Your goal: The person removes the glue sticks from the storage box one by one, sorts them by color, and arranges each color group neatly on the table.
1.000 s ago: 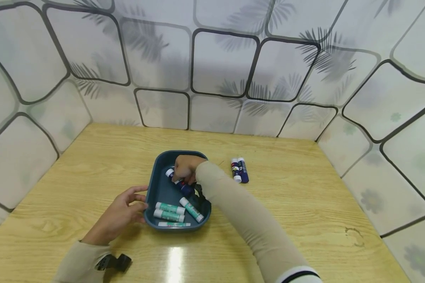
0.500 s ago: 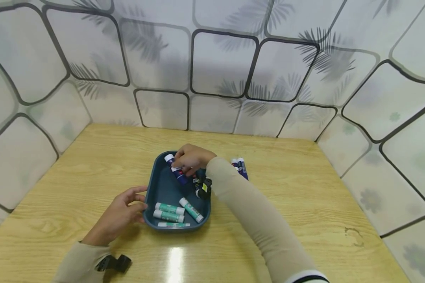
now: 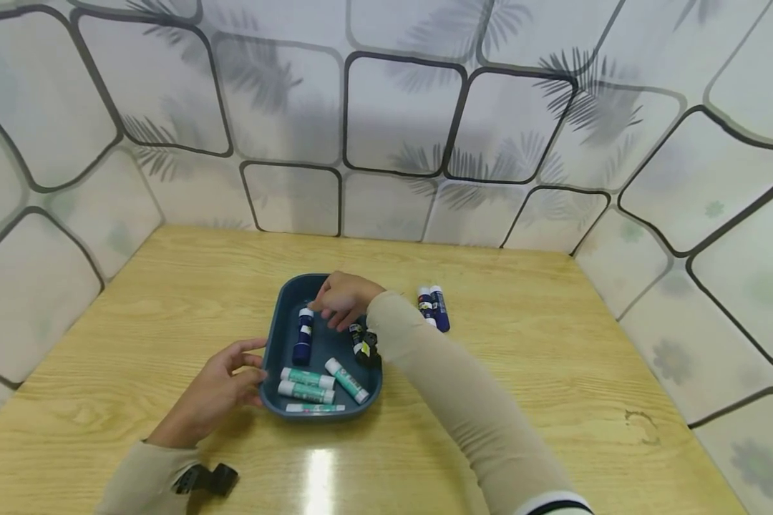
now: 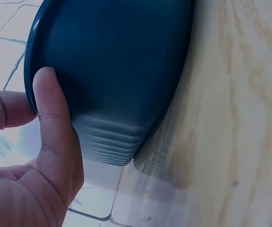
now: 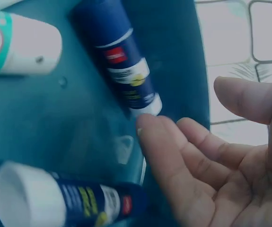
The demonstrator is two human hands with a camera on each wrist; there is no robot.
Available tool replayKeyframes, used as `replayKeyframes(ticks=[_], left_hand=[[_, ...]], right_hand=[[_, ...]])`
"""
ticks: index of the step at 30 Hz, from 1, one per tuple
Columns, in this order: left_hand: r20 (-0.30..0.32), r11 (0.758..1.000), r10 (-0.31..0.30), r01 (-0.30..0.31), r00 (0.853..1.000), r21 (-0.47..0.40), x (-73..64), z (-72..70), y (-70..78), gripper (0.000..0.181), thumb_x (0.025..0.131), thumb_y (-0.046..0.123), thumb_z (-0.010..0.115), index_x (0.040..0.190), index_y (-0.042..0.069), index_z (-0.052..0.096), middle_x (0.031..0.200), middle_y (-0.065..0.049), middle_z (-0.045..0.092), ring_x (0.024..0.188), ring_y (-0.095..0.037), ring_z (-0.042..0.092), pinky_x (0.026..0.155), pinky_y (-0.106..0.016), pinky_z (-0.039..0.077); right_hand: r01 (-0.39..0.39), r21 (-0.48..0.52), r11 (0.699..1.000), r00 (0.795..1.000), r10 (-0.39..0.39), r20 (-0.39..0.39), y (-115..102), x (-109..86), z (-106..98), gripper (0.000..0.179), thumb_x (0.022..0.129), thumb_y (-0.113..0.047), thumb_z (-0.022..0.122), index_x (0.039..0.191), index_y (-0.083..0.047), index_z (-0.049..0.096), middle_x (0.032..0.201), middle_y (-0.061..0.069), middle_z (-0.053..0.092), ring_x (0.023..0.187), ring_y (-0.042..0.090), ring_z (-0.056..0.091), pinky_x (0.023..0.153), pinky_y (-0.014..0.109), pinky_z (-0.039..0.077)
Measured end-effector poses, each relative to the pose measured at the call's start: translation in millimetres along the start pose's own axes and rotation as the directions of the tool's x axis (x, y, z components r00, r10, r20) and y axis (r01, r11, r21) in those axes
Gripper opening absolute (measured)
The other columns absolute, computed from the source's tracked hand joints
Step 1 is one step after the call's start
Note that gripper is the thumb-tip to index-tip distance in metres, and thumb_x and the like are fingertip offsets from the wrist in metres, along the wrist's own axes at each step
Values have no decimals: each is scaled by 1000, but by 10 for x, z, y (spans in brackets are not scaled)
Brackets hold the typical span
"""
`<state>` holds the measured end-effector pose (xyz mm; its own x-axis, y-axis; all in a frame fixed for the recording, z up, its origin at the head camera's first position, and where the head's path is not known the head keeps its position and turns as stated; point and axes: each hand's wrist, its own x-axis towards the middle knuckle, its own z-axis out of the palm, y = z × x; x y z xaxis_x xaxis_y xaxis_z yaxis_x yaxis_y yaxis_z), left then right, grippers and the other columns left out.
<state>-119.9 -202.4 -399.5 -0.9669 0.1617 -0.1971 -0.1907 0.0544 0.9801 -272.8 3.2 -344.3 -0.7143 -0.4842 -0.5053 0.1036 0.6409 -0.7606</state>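
Observation:
A dark teal plastic bin (image 3: 322, 416) stands on the table. My left hand (image 3: 222, 390) rests loosely extended fingers on its left side; in the left wrist view, a fingertip (image 4: 44, 78) lies against the outer wall. Inside the bin, a blue glue stick (image 3: 303, 340) with a white end lies along the left wall. My right hand (image 3: 344, 297) is over the bin's far part, holding nothing. In the right wrist view, its fingertip (image 5: 150, 125) is at or touching the white end of the blue glue stick (image 5: 124, 61), its thumb spread apart.
Several green-and-white glue sticks (image 3: 307, 392) lie in the bin's near part. Another blue glue stick (image 5: 88, 201) lies by the right wall, partly hidden by the wrist camera. More blue glue sticks (image 3: 441, 309) lie on the table (image 3: 554, 379) right of the bin. Patterned walls (image 3: 399, 114) enclose the table.
The right hand has let go of the blue glue stick, which now lies nearly straight along the left side of the bin. The left hand has stayed at the bin's side.

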Motion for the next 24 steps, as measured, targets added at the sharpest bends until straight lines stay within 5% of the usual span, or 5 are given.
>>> replayKeyframes(ticks=[9, 20, 24], left_hand=[[-6, 1000, -16, 16, 1000, 3, 6, -23, -7, 56, 92, -5, 49, 145, -3, 31, 114, -22, 43, 80, -24, 60, 67, -40, 58], [18, 1000, -5, 5, 1000, -9, -13, -25, -29, 56, 92, -5, 49, 145, -4, 30, 112, -21, 44, 79, -23, 59, 65, -39, 57], [8, 1000, -2, 2, 1000, -2, -13, -20, -12, 55, 92, -5, 49, 144, -4, 31, 112, -22, 44, 77, -24, 60, 65, -39, 57]], right_hand=[[-111, 8, 994, 994, 111, 19, -66, 170, 282, 55, 92, -24, 67, 134, 4, 45, 98, 19, 63, 77, 31, 67, 65, 37, 58], [-144, -28, 989, 988, 142, -64, -56, 267, 454, 44, 91, -20, 69, 123, 5, 51, 87, 18, 63, 66, 25, 66, 61, 33, 58], [-149, -45, 988, 987, 146, -63, -61, 233, 370, 50, 93, -12, 63, 135, 5, 43, 88, 18, 64, 68, 25, 66, 63, 33, 58]])
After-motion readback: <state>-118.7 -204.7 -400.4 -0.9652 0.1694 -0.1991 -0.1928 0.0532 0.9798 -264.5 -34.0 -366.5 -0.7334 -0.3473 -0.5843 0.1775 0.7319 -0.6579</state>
